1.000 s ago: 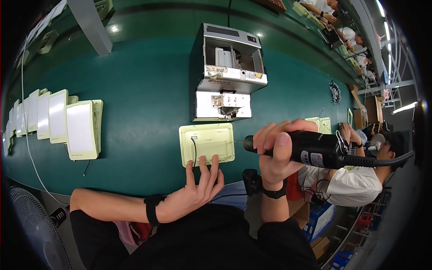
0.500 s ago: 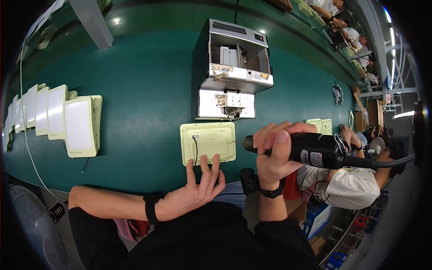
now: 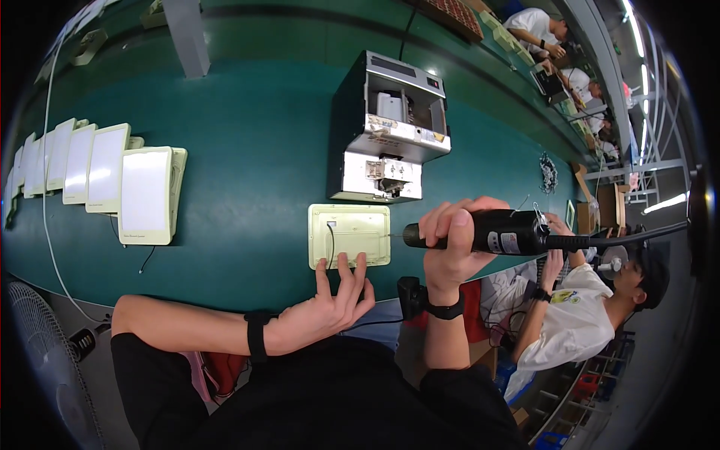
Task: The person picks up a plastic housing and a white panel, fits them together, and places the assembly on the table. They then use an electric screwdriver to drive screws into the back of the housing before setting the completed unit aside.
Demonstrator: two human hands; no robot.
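Note:
A pale green plastic housing (image 3: 360, 217) lies on the green worktable in front of me, its ribbed inner side up and a thin black cable (image 3: 331, 240) running over it. My left hand (image 3: 330, 307) rests its spread fingertips on the housing's near edge. To the right, my right hand (image 3: 459, 236) is wrapped around a black electric screwdriver (image 3: 510, 232), held level and pointing left. Its thin bit (image 3: 395, 236) reaches the housing's right edge; whether it touches there I cannot tell.
Behind the housing stands a metal screw feeder (image 3: 390, 127). A row of overlapping white-faced panels (image 3: 146, 195) lies at left, with a white cord (image 3: 47, 187) hanging before it. A co-worker (image 3: 574, 315) sits close on my right. A fan (image 3: 45, 367) stands lower left.
My view has shifted slightly. The screwdriver's bit has come a little nearer the housing's right edge. My left fingers stay on the housing. The co-worker at right has changed posture, with one hand higher.

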